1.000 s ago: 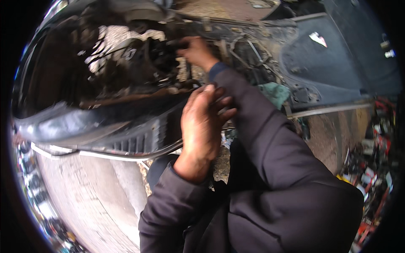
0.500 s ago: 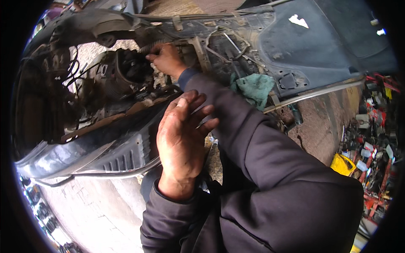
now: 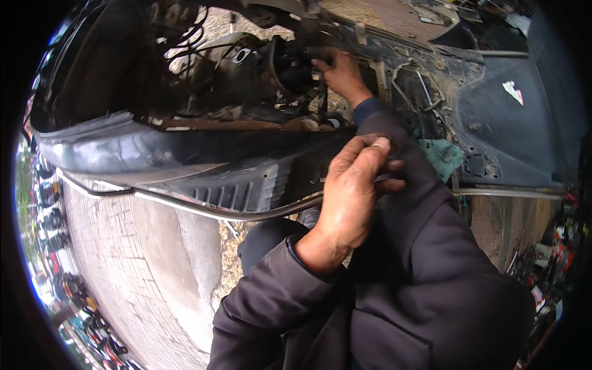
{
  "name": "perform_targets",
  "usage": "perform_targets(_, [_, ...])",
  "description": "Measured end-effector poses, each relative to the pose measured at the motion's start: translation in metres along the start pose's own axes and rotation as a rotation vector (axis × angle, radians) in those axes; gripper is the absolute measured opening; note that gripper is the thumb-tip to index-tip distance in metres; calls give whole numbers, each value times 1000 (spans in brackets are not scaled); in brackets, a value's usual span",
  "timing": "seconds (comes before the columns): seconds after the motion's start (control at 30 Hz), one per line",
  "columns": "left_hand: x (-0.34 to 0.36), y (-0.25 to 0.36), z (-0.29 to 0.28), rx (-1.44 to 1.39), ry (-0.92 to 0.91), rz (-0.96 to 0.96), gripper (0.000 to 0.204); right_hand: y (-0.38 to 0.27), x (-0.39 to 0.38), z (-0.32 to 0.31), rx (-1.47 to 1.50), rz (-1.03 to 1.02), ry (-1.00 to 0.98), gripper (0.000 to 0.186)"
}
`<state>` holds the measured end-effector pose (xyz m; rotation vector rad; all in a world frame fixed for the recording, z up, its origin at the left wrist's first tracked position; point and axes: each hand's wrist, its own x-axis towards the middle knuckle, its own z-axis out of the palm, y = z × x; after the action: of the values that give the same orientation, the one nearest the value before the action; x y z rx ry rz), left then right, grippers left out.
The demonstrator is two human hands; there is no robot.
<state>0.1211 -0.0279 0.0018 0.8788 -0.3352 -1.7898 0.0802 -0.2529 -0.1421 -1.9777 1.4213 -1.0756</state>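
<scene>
The right hand (image 3: pixel 345 75) could slip or scrape its knuckles, I judge, because the space around the dark ribbed part (image 3: pixel 313 54) looks cramped; the right sleeve (image 3: pixel 425 197), lying across the car body (image 3: pixel 185 151), could snag on its edge. That part sits in the body's upper opening, at the right fingertips; whether that grip closes on it, I cannot tell. The left hand (image 3: pixel 351 191) is half-open, seemingly unladen. Counted: 2 hands, 1 ribbed part, 1 car body, 1 green cloth (image 3: pixel 443 159).
</scene>
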Motion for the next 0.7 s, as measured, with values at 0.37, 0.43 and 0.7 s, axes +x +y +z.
perform_targets(0.37, [0, 2, 4, 7, 23, -22, 33, 4, 9, 8, 32, 96, -121, 49])
perform_targets(0.43, [-1, 2, 4, 10, 26, -22, 33, 2, 12, 10, 22, 194, -139, 55])
perform_targets(0.7, [-2, 6, 2, 10, 23, -14, 30, 13, 10, 27, 164, 103, 37, 53])
